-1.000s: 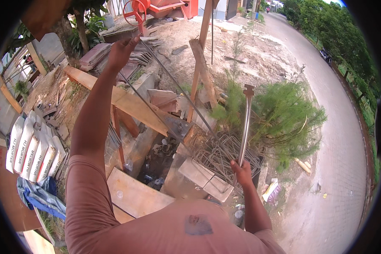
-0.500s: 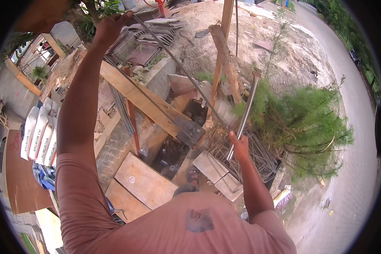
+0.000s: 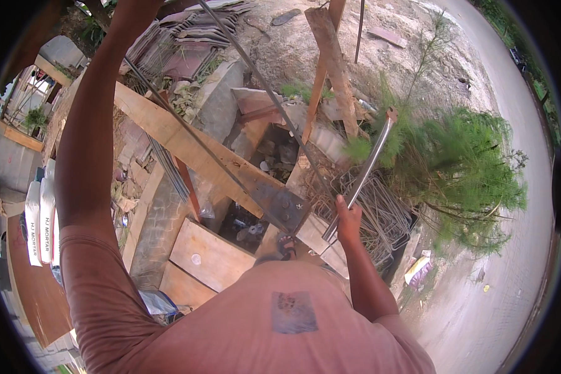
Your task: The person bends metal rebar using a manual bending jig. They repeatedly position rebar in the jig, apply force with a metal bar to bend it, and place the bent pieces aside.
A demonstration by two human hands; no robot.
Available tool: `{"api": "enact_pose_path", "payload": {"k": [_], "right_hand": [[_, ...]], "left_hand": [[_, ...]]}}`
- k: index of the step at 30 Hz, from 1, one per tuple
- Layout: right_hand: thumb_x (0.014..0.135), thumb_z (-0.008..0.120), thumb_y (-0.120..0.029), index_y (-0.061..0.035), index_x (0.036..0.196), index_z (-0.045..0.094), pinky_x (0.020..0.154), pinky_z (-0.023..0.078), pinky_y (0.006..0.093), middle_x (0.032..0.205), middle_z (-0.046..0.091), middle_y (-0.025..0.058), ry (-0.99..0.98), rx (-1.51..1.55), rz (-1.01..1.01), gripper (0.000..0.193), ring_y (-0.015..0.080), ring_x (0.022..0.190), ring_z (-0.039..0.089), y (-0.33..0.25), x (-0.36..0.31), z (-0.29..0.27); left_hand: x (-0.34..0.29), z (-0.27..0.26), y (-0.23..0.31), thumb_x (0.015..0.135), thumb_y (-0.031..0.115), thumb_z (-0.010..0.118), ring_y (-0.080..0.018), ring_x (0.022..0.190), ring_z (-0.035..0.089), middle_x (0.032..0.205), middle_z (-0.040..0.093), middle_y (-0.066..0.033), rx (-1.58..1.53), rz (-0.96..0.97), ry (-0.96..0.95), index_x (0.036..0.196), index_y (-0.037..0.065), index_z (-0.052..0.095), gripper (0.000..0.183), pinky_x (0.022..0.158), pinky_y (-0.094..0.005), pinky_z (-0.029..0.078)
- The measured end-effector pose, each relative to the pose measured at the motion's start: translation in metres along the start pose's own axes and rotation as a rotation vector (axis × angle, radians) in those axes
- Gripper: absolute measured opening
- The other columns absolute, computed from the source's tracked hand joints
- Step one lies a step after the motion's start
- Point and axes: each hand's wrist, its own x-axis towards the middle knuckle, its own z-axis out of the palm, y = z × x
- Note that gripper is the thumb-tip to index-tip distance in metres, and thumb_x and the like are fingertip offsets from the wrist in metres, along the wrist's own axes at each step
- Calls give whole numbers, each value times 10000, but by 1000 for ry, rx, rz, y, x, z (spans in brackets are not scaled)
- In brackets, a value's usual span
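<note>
Right hand [image 3: 348,219] closed around the lower end of a smooth steel bending bar [image 3: 363,173], shaft angled up and away toward the feathery green shrub [image 3: 464,162], probably held low for leverage. Left arm raised high past the upper rim, left hand out of sight, grip impossible to tell; likely steadying the long thin rebar rod [image 3: 255,71] slanting down to the dark metal plate [image 3: 279,202]. That plate fixed on the rough wooden plank [image 3: 187,144], set crosswise over the pit as a bending rest. Just right of the plate, a tangled heap of bent wire stirrups [image 3: 380,218], rusty and rectangular. Far left of the plank, white mortar sacks [image 3: 40,221], stacked.
</note>
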Motion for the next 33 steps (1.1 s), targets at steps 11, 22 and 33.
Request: {"api": "enact_pose_path", "payload": {"k": [11,22,33], "right_hand": [[832,647,-378,-42,730,583,551,378,324,610,493,0,-70,55,-25,356,132,575,473,44,107,57],[823,616,-306,-99,700,567,454,322,300,561,468,-15,-366,135,36,246,114,476,441,35,145,117],[826,634,-356,-66,726,573,457,382,281,570,473,-8,-329,-100,30,312,113,480,479,-20,101,38]], "left_hand": [[12,34,-56,868,605,544,-274,801,640,874,681,-146,-93,202,-6,1046,40,691,610,775,-378,480],[-20,38,-78,846,590,631,-115,653,462,657,522,-31,-408,0,-3,978,-15,675,621,624,-286,420],[-31,29,-161,850,671,531,-313,685,608,690,624,-181,22,-215,-152,924,-5,700,701,701,-411,467]]}}
